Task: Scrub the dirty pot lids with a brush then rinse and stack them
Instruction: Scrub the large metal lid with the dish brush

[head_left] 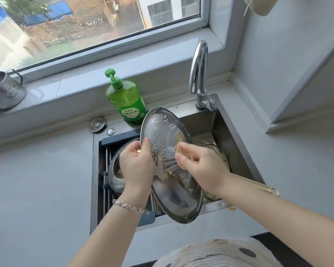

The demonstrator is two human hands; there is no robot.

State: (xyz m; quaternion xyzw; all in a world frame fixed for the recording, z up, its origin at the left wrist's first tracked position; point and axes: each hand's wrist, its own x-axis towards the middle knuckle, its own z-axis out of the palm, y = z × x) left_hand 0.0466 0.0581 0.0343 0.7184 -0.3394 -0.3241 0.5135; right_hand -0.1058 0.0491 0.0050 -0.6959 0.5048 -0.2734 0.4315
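Observation:
A steel pot lid stands tilted on edge over the sink, its soapy inner face toward me. My left hand grips its left rim, thumb on the inner face. My right hand grips a dish brush by its head end, grey bristles pressed on the lid's middle. The brush's long handle runs back under my right wrist. A glass lid lies on the rack at the left. Another glass lid lies in the basin behind my right hand.
A green dish soap bottle stands at the sink's back left corner. The chrome faucet rises behind the basin. A metal mug sits on the windowsill at far left. Grey counter surrounds the sink.

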